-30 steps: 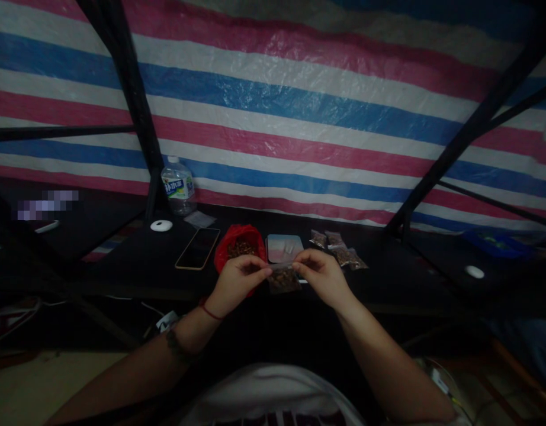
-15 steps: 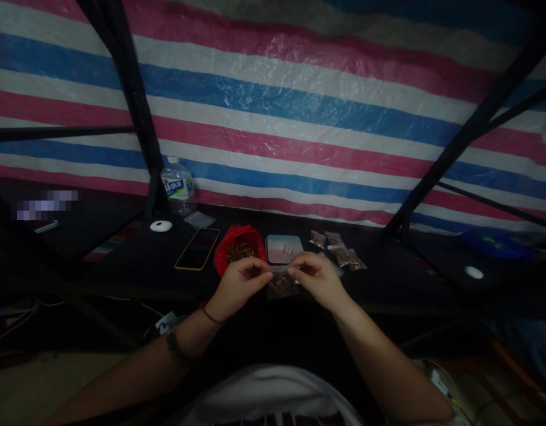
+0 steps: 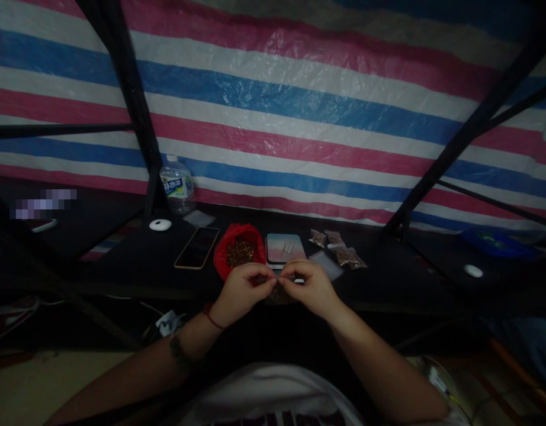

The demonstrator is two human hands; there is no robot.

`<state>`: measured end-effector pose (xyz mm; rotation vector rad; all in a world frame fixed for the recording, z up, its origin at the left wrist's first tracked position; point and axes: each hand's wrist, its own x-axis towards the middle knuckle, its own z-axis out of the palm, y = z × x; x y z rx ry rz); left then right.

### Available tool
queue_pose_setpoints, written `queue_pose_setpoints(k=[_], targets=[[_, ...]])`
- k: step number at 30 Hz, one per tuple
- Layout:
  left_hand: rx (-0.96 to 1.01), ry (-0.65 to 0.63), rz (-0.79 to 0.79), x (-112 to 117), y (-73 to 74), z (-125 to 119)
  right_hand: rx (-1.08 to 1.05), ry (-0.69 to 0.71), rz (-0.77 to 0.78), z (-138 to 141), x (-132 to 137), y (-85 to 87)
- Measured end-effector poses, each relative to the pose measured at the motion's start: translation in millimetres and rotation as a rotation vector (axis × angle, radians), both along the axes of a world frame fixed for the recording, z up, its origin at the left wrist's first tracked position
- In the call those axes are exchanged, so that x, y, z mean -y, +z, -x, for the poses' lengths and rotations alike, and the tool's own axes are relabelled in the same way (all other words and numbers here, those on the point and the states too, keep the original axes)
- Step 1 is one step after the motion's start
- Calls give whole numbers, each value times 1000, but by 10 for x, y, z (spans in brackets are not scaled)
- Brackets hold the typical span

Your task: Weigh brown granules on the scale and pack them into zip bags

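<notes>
A small clear zip bag [image 3: 280, 294] with brownish pieces inside hangs at the table's front edge, partly hidden by my fingers. My left hand [image 3: 246, 290] pinches its top edge between thumb and forefinger. Close beside it, my right hand [image 3: 309, 287] pinches the same edge, the fingertips of both hands nearly touching. Just beyond my left hand sits an open red plastic bag [image 3: 240, 249] holding many small brownish-gold pieces. Behind my right hand is a small flat scale [image 3: 284, 247] with little pale objects on its top.
Several filled small bags [image 3: 341, 254] lie right of the scale, near an empty-looking clear bag [image 3: 328, 266]. A phone [image 3: 197, 248], a white round object [image 3: 160, 225] and a plastic bottle [image 3: 178, 186] stand left. Black frame posts [image 3: 133, 100] rise before a striped sheet.
My hands have drawn together along the zip bag's top edge, the right one moving left. More of the bag is now covered, and the clear bag near the scale shows more.
</notes>
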<state>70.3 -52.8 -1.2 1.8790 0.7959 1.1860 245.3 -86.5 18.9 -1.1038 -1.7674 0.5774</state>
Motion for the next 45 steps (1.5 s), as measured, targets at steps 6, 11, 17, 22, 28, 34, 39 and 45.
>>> queue_pose_setpoints(k=[6,11,17,22,28,34,39,45], targets=[[-62,1,-113,-17,-16,37,32,13,-39,-2,13,15],[-75,-17,-157,-59,51,111,3,-29,-62,-108,13,109],[-28,48,-136,-75,83,162,-65,-36,-43,-196,-17,129],[33,187,-67,-72,56,144,-226,1,45,-51,-49,-78],[24,138,-21,-145,-25,135,-299,-9,205,-137,-64,-221],[-103,236,-92,-512,-149,295,-631,-319,115,-1044,-493,-67],[-204,303,-36,-816,-203,486,-113,-700,261,-1809,-927,-155],[-537,244,-50,-920,-264,539,474,-891,395,-1985,-1032,-474]])
